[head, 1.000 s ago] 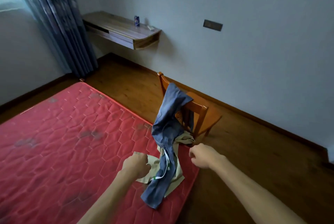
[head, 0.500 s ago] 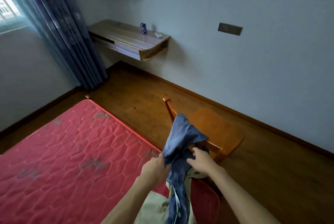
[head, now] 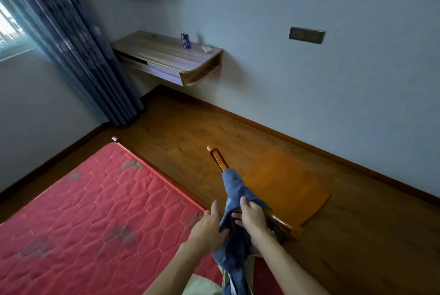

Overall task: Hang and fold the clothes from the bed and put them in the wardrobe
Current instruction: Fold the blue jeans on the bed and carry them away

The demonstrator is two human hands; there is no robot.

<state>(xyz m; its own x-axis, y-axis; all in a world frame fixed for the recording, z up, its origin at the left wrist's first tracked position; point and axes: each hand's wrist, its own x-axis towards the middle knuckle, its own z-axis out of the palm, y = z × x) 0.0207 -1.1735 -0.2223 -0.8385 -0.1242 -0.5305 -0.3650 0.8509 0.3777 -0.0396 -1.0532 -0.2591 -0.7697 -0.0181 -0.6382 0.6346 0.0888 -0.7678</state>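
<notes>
Bedroom corner, red bed [head: 95, 199] left of the hands. Left hand [head: 209, 225] and right hand [head: 252, 218] both grasp blue garment [head: 234, 190], draped over chair [head: 285, 183] back just ahead. Beige garment [head: 201, 284] lies below the wrists. Early stage, by my reading: nothing folded or hung; wardrobe not in view.

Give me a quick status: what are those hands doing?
Left hand, right hand: both grip the blue garment. Garment hangs over the chair back, beside the mattress. Chair back may snag it.
</notes>
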